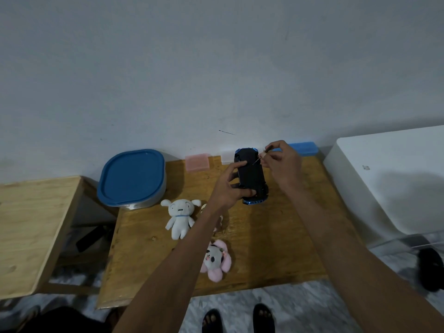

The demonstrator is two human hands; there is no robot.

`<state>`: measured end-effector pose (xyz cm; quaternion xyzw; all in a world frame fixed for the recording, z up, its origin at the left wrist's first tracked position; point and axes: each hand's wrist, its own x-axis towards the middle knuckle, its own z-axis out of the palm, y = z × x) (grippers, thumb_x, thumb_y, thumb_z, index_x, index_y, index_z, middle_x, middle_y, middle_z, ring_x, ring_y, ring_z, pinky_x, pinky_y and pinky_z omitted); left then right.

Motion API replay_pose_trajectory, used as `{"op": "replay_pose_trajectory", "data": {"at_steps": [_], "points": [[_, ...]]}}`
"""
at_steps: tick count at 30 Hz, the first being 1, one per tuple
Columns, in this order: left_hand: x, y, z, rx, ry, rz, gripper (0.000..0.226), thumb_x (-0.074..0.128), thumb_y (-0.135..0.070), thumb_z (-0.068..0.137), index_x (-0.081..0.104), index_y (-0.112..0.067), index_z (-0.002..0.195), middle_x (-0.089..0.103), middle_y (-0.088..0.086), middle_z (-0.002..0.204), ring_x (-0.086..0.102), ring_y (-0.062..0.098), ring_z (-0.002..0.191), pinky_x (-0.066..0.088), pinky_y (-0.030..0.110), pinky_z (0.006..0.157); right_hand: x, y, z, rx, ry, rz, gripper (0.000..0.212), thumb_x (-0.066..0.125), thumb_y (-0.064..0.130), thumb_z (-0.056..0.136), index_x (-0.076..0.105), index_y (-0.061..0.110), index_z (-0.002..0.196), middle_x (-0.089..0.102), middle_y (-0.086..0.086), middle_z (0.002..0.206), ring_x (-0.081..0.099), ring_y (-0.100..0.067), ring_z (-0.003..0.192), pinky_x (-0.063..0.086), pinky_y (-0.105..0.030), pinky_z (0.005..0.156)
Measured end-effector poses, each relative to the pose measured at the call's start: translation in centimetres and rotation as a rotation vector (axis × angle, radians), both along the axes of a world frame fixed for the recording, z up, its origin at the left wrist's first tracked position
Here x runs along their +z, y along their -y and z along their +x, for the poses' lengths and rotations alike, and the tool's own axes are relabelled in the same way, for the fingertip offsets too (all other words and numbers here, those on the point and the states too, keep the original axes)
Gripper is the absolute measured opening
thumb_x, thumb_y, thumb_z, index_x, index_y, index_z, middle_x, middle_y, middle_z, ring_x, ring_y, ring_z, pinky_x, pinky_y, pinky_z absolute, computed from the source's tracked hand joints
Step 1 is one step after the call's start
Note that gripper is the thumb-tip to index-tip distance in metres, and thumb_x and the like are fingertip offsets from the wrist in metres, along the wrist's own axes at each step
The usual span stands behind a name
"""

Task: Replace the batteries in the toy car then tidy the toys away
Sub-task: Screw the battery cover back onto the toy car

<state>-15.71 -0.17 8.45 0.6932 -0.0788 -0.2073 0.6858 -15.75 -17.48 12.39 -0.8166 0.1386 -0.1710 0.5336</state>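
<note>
- Broadly, the wooden table [276,236] spreads beneath both hands, its bare top reaching from under the fingers toward the person.
- Off to the right of the right-hand fingers stands a white box-shaped appliance [389,179], well apart from them.
- Left of the left-hand fingers sits a container with a blue lid [132,176], at the table's far left corner.
- Between the two sets of fingers is the toy car [251,175], turned underside up, its dark base facing the camera and blue trim showing at both ends.
- The left hand [230,186] is wrapped round the car's near left side, fingers curled closed on the body, thumb lying across the base.
- The right hand [283,162] is pinched shut on a thin screwdriver [262,156], whose tip meets the car's base near its far right edge.
- Beyond the right-hand fingers, against the wall, lies a blue box [304,148].
- Nearer than the left-hand fingers and to their left lies a white plush dog [180,216].
- Nearer still, under the left forearm, lies a pink plush toy [216,260].
- Left of the fingers, by the wall, rests a pink block [197,161].
</note>
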Motion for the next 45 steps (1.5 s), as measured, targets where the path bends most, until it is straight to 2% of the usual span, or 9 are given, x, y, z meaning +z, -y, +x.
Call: {"op": "replay_pose_trajectory", "data": {"at_steps": [6, 11, 14, 18, 23, 27, 30, 36, 45], "points": [[0.1, 0.0, -0.2, 0.001, -0.003, -0.001, 0.080, 0.081, 0.011, 0.071, 0.051, -0.025, 0.136, 0.059, -0.002, 0.123, 0.064, 0.027, 0.111, 0.061, 0.050, 0.083, -0.3, -0.2, 0.0, 0.003, 0.040, -0.153, 0.015, 0.070, 0.018, 0.091, 0.062, 0.017, 0.103, 0.075, -0.003, 0.087, 0.073, -0.013, 0.079, 0.063, -0.031, 0.069], [0.3, 0.2, -0.2, 0.006, -0.019, -0.013, 0.080, 0.082, 0.010, 0.071, 0.052, -0.026, 0.136, 0.059, -0.001, 0.125, 0.065, 0.028, 0.111, 0.062, 0.050, 0.083, -0.1, -0.3, 0.0, 0.018, 0.098, -0.241, 0.017, 0.069, 0.018, 0.093, 0.064, 0.013, 0.108, 0.074, -0.003, 0.100, 0.072, -0.016, 0.082, 0.058, -0.020, 0.067], [0.4, 0.4, -0.2, -0.002, -0.018, -0.006, 0.080, 0.083, 0.007, 0.071, 0.052, -0.028, 0.135, 0.059, 0.001, 0.126, 0.065, 0.027, 0.111, 0.062, 0.049, 0.083, -0.1, -0.1, -0.1, 0.026, 0.154, -0.295, 0.028, 0.068, 0.017, 0.093, 0.059, 0.015, 0.120, 0.076, -0.001, 0.088, 0.070, -0.013, 0.078, 0.059, -0.026, 0.066], [0.5, 0.6, -0.1, 0.002, -0.035, -0.026, 0.079, 0.083, 0.006, 0.071, 0.052, -0.026, 0.136, 0.058, 0.004, 0.127, 0.065, 0.027, 0.110, 0.063, 0.046, 0.080, -0.3, 0.2, -0.3, 0.059, 0.236, -0.416, 0.024, 0.064, 0.021, 0.096, 0.062, 0.014, 0.119, 0.077, -0.003, 0.087, 0.071, -0.017, 0.074, 0.059, -0.030, 0.062], [0.2, 0.9, -0.2, 0.006, -0.036, -0.017, 0.079, 0.085, 0.003, 0.070, 0.053, -0.031, 0.134, 0.058, 0.006, 0.129, 0.065, 0.031, 0.112, 0.061, 0.052, 0.082, -0.4, 0.1, 0.0, 0.034, 0.293, -0.343, 0.022, 0.065, 0.020, 0.095, 0.067, 0.012, 0.116, 0.075, -0.004, 0.099, 0.073, -0.016, 0.085, 0.063, -0.037, 0.072], [0.1, 1.1, -0.2, 0.015, -0.034, -0.020, 0.078, 0.086, 0.003, 0.069, 0.054, -0.033, 0.131, 0.057, 0.006, 0.131, 0.064, 0.032, 0.114, 0.061, 0.052, 0.083, -0.1, -0.2, 0.3, -0.028, 0.267, -0.320, 0.017, 0.072, 0.018, 0.089, 0.066, 0.009, 0.102, 0.071, -0.002, 0.086, 0.068, -0.014, 0.078, 0.061, -0.036, 0.070], [0.0, 1.2, -0.3, 0.003, -0.033, -0.016, 0.078, 0.085, 0.004, 0.069, 0.055, -0.033, 0.130, 0.058, 0.005, 0.131, 0.064, 0.032, 0.115, 0.060, 0.054, 0.085, -0.1, -0.2, 0.2, -0.027, 0.262, -0.327, 0.024, 0.073, 0.018, 0.088, 0.062, 0.014, 0.109, 0.068, 0.001, 0.080, 0.065, -0.013, 0.073, 0.057, -0.028, 0.067], [0.3, 1.4, -0.4, 0.008, -0.047, -0.013, 0.078, 0.085, 0.003, 0.070, 0.053, -0.033, 0.132, 0.059, 0.002, 0.129, 0.064, 0.029, 0.113, 0.061, 0.052, 0.085, 0.0, 0.2, 0.0, -0.013, 0.328, -0.397, 0.017, 0.069, 0.023, 0.093, 0.068, 0.008, 0.100, 0.074, -0.004, 0.090, 0.070, -0.014, 0.081, 0.058, -0.024, 0.070], [0.0, 1.6, -0.7, -0.017, -0.050, -0.009, 0.079, 0.085, 0.004, 0.069, 0.053, -0.031, 0.132, 0.058, 0.006, 0.131, 0.065, 0.031, 0.112, 0.060, 0.056, 0.084, 0.0, 0.4, 0.2, -0.036, 0.290, -0.342, 0.020, 0.074, 0.025, 0.088, 0.063, 0.013, 0.099, 0.065, 0.005, 0.075, 0.064, -0.012, 0.068, 0.056, -0.030, 0.061]]}}
